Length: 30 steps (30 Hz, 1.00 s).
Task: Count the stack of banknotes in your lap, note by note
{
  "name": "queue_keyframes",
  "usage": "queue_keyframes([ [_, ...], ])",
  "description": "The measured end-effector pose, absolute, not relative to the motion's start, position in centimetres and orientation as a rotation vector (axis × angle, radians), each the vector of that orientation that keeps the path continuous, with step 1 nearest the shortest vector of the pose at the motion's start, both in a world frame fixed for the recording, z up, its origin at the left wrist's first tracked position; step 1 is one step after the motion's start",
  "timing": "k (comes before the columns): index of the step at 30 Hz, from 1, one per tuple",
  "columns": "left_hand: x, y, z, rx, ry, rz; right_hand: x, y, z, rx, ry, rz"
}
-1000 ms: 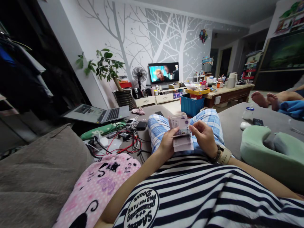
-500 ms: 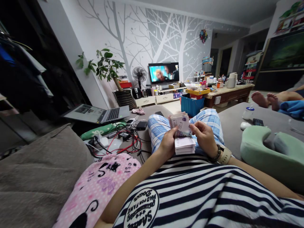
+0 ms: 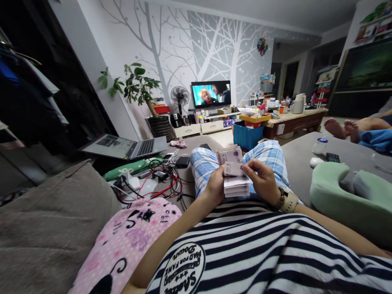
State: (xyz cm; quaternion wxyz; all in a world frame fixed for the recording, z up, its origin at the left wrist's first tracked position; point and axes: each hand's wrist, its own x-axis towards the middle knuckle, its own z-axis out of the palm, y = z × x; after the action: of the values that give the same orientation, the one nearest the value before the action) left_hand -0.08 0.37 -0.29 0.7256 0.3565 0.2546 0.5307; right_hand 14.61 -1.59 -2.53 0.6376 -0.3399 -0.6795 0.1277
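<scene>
A wad of pale purple banknotes [image 3: 230, 156] is held over my lap, bent so that part of it stands up and several note ends [image 3: 236, 188] hang lower, toward my shirt. My left hand [image 3: 216, 183] is closed round the wad's left side, with the thumb on top. At the right edge, my right hand [image 3: 259, 174] pinches the corner of one banknote [image 3: 234, 169] between thumb and finger; that note is folded down across the front of the wad. On my right wrist are a dark bead bracelet and a watch with a pale strap [image 3: 289, 201].
An open laptop [image 3: 125, 148] and tangled cables [image 3: 165, 179] lie on the left of the sofa. On the right are a green neck pillow [image 3: 339, 200], a white mouse [image 3: 316, 162] and another person's bare feet [image 3: 343, 127]. A blue box [image 3: 248, 136] stands ahead.
My right hand has drawn the top banknote's corner down toward me, folding it over the front of the wad. The left hand stays closed on the wad in nearly the same place.
</scene>
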Motion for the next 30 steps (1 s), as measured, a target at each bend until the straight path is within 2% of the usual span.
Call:
queue_keyframes([
  [30, 0.00, 0.44, -0.42, 0.753, 0.500, 1.108, 14.76, -1.56, -2.82, -0.715, -1.599, 0.300],
])
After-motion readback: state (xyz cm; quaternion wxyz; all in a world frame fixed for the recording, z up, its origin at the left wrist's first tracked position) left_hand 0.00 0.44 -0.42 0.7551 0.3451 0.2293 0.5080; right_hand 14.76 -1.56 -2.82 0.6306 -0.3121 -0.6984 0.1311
